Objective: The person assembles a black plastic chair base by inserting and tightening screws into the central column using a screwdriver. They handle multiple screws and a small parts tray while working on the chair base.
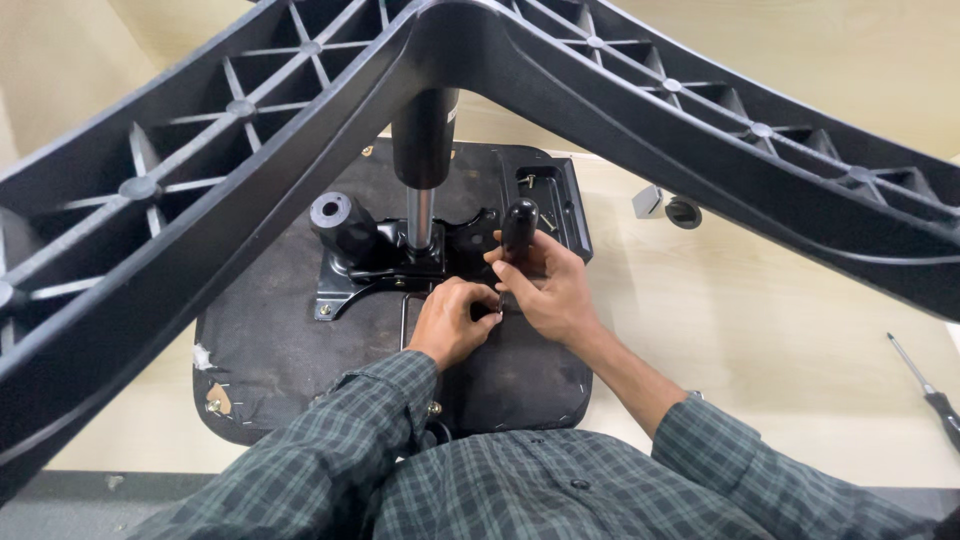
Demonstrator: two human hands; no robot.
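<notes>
Both hands meet at the front edge of the black tilt mechanism (400,262) on the upturned seat underside (270,350). Left hand (452,322) pinches a small fastener, hardly visible; right hand (548,292) grip closed beside it, just below the upright lever knob (519,226).

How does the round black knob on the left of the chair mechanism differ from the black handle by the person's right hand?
The round knob is short, wide and hollow at its end; the lever handle is slim, tall and rounded on top. No hand touches the knob, while the right hand wraps the handle's base. Both are black and sit on the metal mechanism plate.
</notes>
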